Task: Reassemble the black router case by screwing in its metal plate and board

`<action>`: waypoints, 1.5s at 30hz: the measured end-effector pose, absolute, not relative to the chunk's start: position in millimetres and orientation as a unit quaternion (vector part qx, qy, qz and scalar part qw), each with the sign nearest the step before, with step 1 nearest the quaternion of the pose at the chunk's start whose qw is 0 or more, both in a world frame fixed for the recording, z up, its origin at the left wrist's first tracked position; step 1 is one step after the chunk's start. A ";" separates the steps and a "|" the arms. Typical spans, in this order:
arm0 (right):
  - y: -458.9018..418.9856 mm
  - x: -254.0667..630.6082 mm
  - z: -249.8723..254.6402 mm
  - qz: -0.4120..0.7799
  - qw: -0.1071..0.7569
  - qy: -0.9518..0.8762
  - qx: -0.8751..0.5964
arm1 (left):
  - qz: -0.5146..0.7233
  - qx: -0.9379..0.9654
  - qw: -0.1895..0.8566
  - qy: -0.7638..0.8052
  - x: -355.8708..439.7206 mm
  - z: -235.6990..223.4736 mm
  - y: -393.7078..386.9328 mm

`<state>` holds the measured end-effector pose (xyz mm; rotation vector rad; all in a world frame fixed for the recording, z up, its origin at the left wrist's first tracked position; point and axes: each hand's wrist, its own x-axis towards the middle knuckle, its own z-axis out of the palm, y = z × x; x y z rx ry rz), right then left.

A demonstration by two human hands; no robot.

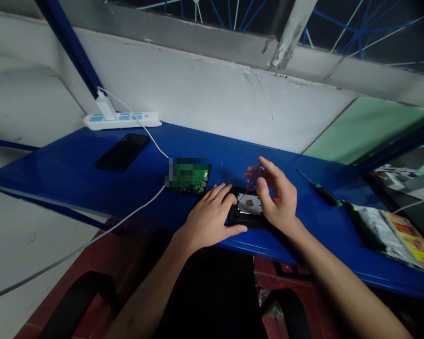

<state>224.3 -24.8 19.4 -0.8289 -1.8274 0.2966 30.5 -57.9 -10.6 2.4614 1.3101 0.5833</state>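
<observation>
A black plastic case (240,220) with a silver metal plate (254,205) inside lies near the front edge of the blue table. My left hand (212,214) holds the case at its left end, thumb along the near side and fingers over the far side. Between the thumb and fingers of my right hand (281,197) is a small screwdriver (256,178) with a purplish see-through handle. It tilts down to the left, its tip at the plate's left edge beside my left fingers. Just left of the case sits a green circuit board (194,178), partly blurred out.
A black phone (122,152) lies on the blue table (198,141) to the left. Behind it is a white power strip (123,120) with a cable (137,207) crossing the table. To the right are a green-handled screwdriver (323,192) and a silver-yellow packet (392,230).
</observation>
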 end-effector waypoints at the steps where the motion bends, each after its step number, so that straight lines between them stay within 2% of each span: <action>1: -24.1 224.5 19.0 0.118 0.531 -0.764 -0.347 | 0.201 0.855 0.144 0.455 30.5 -10.1 -58.0; 7: -20.0 226.7 17.1 0.078 0.544 -0.765 -0.335 | 0.196 0.854 0.144 0.460 30.5 -8.3 -58.5; 16: -25.8 224.5 21.5 0.123 0.520 -0.770 -0.348 | 0.201 0.855 0.142 0.456 29.7 -10.9 -58.1; 22: -20.7 226.0 17.3 0.102 0.546 -0.763 -0.331 | 0.201 0.856 0.134 0.458 30.0 -10.5 -58.2; 28: -24.2 226.7 21.9 0.099 0.519 -0.779 -0.338 | 0.199 0.856 0.139 0.455 30.3 -10.9 -57.8; 45: -26.3 224.7 25.2 0.093 0.517 -0.779 -0.343 | 0.201 0.854 0.140 0.458 30.8 -9.3 -58.1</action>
